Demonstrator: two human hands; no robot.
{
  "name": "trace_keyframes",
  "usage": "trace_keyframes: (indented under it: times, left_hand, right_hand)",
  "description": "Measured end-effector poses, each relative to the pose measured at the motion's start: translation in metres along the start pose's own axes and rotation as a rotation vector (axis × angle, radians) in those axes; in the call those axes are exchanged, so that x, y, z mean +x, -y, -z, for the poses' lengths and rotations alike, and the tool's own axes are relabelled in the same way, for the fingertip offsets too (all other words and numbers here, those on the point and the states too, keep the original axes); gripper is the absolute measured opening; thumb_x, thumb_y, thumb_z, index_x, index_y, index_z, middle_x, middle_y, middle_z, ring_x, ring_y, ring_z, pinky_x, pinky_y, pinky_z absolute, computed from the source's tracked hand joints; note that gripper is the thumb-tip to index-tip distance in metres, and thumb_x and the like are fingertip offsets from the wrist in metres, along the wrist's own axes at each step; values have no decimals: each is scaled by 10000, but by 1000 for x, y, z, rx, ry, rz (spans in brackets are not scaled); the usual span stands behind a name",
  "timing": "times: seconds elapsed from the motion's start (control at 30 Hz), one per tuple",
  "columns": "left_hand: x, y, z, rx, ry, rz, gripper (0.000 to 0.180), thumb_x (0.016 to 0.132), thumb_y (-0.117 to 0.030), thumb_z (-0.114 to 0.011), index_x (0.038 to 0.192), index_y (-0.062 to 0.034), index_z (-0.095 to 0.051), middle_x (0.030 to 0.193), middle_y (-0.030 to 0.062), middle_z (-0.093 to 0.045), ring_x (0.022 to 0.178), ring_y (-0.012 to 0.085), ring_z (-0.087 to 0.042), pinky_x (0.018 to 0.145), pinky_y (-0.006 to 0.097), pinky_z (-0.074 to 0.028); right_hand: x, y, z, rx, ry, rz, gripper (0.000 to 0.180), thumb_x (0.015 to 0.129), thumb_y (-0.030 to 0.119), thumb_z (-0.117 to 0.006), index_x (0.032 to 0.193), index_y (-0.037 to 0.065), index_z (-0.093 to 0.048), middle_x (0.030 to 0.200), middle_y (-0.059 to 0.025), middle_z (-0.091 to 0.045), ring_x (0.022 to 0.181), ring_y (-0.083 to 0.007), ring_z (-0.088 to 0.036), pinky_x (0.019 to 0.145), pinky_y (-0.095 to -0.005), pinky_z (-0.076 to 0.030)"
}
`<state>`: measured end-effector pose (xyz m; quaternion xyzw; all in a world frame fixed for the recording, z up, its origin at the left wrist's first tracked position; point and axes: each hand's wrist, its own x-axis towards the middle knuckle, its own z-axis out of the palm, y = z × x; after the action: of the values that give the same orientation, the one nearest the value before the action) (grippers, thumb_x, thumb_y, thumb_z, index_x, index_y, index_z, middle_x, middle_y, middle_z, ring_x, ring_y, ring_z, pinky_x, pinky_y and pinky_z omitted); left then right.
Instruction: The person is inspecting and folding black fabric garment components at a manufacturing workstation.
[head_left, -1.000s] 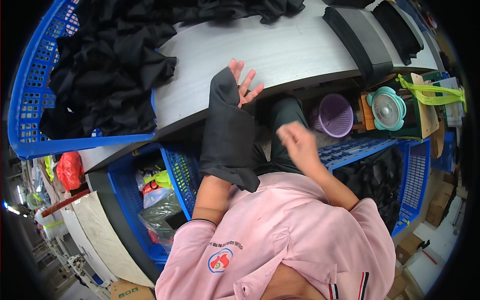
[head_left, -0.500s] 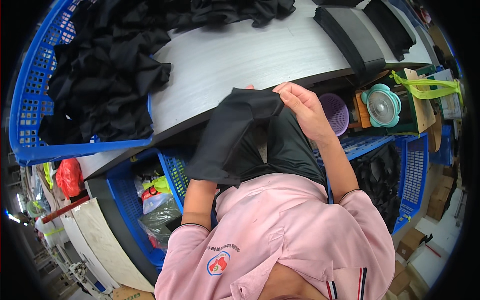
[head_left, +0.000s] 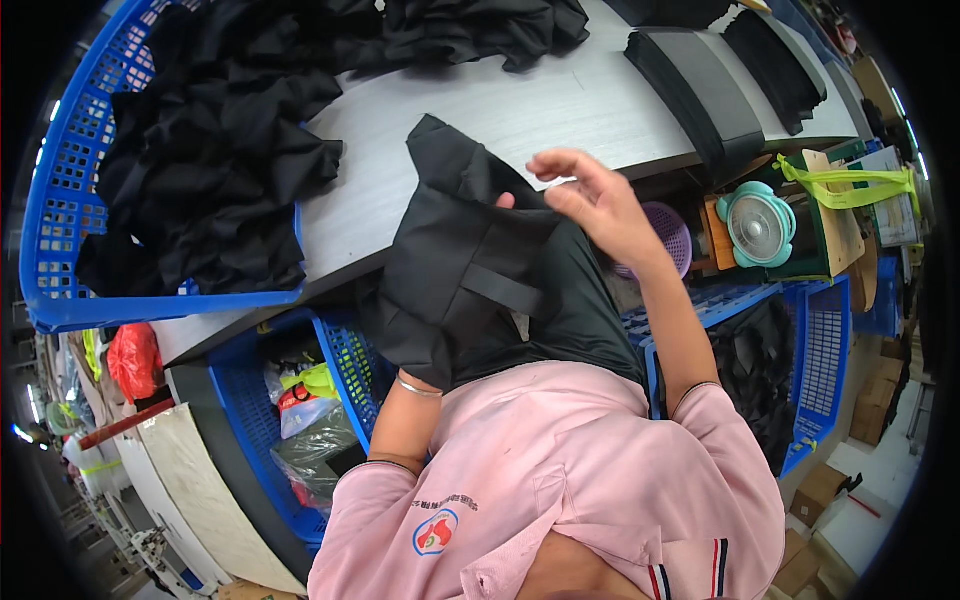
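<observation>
A black cloth piece (head_left: pixel 465 255) with sewn seams and a short strap-like band hangs over my lap. My left hand (head_left: pixel 506 201) is mostly covered by this cloth; only a fingertip shows at its upper edge, and the cloth drapes over the wrist down to a silver bangle (head_left: pixel 420 386). It grips the cloth from beneath. To the right of the cloth, my right hand (head_left: pixel 600 205) is raised with fingers apart and nothing in them. Its thumb is close to the cloth's upper right edge.
A blue basket (head_left: pixel 170 308) heaped with black cloth (head_left: pixel 210 170) stands on the grey table (head_left: pixel 400 110). Stacked black pieces (head_left: pixel 700 90) lie at the far right. Below are a purple basket (head_left: pixel 668 240), a teal fan (head_left: pixel 758 225), and blue crates (head_left: pixel 240 390) on both sides.
My right hand has let go of the cloth's edge and opened. The cloth has turned over and spread out, showing its seams and band, with one corner now lifted toward the table.
</observation>
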<state>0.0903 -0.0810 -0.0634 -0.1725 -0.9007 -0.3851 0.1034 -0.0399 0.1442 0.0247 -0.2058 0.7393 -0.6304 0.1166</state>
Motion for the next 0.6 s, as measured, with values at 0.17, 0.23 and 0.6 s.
trace_keyframes:
  times: [0.17,0.23,0.6]
  left_hand:
    - [8,1,-5,-8,-24,34,405,985,-154,-570,1373,-38,-542,1351,120,-585,1267,233,-537,1116,344,-385]
    - [10,-4,-8,-19,-31,33,407,984,-155,-571,1373,-38,-542,1350,120,-586,1268,234,-537,1116,344,-384]
    - [36,4,-18,-165,-62,-51,416,979,-158,-576,1376,-41,-542,1349,122,-588,1273,239,-533,1119,346,-382]
  right_hand:
    - [-15,22,-29,-610,-87,363,711,735,115,-832,1369,48,-516,1239,-108,-632,1110,-271,-619,1038,-379,-437]
    - [-13,1,-40,-820,-147,481,685,763,72,-791,1372,61,-478,973,-82,-672,994,-271,-620,997,-414,-427]
    - [-20,-25,-49,-570,-317,256,570,842,334,-764,1269,6,-577,1179,-178,-575,981,-374,-634,840,-415,-525]
